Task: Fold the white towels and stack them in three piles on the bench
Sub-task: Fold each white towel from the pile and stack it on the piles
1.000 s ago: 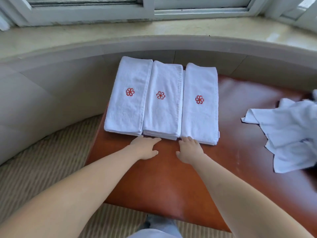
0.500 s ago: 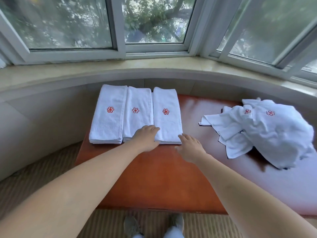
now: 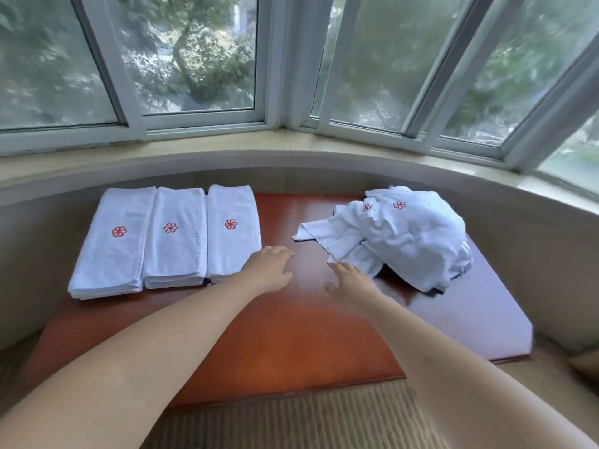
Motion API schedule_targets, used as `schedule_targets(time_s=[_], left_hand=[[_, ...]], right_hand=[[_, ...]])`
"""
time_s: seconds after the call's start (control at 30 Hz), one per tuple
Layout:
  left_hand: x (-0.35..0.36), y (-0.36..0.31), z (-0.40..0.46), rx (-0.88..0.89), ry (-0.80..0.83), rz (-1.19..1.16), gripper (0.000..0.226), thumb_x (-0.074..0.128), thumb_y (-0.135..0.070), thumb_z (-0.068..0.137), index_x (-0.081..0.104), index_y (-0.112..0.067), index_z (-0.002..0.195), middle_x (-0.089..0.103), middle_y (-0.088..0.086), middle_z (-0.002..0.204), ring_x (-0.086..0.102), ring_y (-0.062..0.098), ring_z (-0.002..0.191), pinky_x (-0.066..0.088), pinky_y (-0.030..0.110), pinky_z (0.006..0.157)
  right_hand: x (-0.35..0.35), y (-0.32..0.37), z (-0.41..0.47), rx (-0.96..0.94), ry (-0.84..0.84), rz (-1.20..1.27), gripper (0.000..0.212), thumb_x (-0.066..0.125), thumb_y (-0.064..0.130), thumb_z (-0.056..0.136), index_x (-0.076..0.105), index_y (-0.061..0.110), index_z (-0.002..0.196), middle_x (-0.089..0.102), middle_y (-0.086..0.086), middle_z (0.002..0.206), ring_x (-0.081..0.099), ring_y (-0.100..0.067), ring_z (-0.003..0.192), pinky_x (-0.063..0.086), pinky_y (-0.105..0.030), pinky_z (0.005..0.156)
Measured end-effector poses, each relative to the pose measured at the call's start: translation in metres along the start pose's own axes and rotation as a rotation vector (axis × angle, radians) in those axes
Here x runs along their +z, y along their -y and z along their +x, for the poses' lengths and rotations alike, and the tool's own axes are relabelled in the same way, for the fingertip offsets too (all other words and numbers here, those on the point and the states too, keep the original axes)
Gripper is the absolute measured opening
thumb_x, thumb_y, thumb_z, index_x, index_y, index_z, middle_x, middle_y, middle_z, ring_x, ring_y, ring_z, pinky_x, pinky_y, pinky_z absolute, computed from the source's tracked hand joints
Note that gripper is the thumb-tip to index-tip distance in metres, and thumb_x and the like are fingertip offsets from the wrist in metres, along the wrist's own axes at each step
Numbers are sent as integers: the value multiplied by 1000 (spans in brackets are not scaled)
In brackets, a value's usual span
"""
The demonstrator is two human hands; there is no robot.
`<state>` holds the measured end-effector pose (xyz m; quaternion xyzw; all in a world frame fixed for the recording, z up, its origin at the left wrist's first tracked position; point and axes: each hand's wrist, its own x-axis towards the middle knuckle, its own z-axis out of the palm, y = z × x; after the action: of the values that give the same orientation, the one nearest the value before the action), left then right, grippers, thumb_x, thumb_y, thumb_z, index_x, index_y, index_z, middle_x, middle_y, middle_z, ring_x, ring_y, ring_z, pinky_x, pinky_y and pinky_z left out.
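So the bench (image 3: 291, 335) is sitting under the window, glossy reddish-brown top. On its far left, three folded piles are lying side by side, edges touching: left pile (image 3: 111, 244), middle pile (image 3: 175, 238), right pile (image 3: 233, 231), each showing a red flower logo. Far right, a crumpled heap (image 3: 405, 234) of unfolded towels is slumping, well apart from the piles.

This looks like a hotel or guest room: a curved bay window (image 3: 201, 59) with white frames and trees outside, a stone sill (image 3: 291, 147) beyond the fingers, a glossy reddish bench (image 3: 291, 335) under them, and ribbed beige carpet (image 3: 291, 422) nearest the viewer
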<state>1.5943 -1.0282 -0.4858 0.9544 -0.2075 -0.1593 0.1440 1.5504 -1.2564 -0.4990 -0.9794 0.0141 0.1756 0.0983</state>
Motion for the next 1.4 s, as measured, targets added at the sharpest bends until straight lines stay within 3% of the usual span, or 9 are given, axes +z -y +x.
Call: schedule_targets(time_s=[0.17, 0.43, 0.6, 0.9, 1.1, 1.27, 1.4], left_hand=[[29, -104, 27, 37, 22, 47, 60, 54, -36, 99, 37, -22, 155, 34, -3, 162, 32, 25, 147, 32, 39, 117], [54, -247, 72, 77, 31, 26, 55, 58, -31, 95, 46, -22, 148, 47, -2, 151, 42, 25, 139, 40, 41, 109], [54, -297, 104, 117, 57, 30, 59, 56, -31, 98, 39, -22, 154, 38, -3, 160, 36, 23, 145, 37, 40, 114], [81, -317, 201, 52, 106, -172, 60, 58, -35, 98, 40, -23, 154, 36, -2, 161, 39, 20, 144, 37, 31, 110], [110, -308, 300, -35, 177, -333, 61, 52, -40, 99, 36, -25, 155, 28, -3, 164, 59, 25, 123, 49, 31, 82], [119, -290, 375, -108, 132, -329, 57, 53, -31, 98, 39, -19, 153, 32, 3, 161, 49, 28, 133, 47, 40, 102], [120, -274, 426, -190, 25, -291, 57, 54, -23, 98, 40, -17, 152, 33, 5, 158, 42, 34, 136, 45, 44, 105]], right_hand=[[-17, -108, -30, 51, -29, 25, 57, 47, 44, 100, 41, 21, 152, 41, 0, 156, 35, -24, 146, 28, -38, 117], [-45, -245, -60, 83, -57, 64, 60, 49, 44, 99, 39, 23, 155, 39, 0, 158, 33, -25, 147, 28, -39, 116], [-59, -299, -60, 124, -80, 107, 60, 48, 45, 99, 39, 24, 155, 37, 1, 160, 38, -28, 143, 30, -40, 115], [-60, -363, -14, 151, -23, 141, 60, 48, 44, 100, 40, 20, 155, 39, 0, 159, 42, -25, 142, 37, -40, 115], [-69, -403, 59, 186, 59, 136, 59, 49, 40, 100, 39, 22, 156, 37, 1, 160, 42, -27, 141, 41, -42, 110], [-83, -426, 141, 205, 90, 177, 58, 51, 37, 100, 39, 20, 155, 32, 3, 162, 46, -26, 137, 46, -41, 104], [-88, -434, 201, 219, 40, 207, 55, 53, 39, 101, 43, 20, 152, 34, 3, 160, 49, -23, 133, 48, -36, 96]])
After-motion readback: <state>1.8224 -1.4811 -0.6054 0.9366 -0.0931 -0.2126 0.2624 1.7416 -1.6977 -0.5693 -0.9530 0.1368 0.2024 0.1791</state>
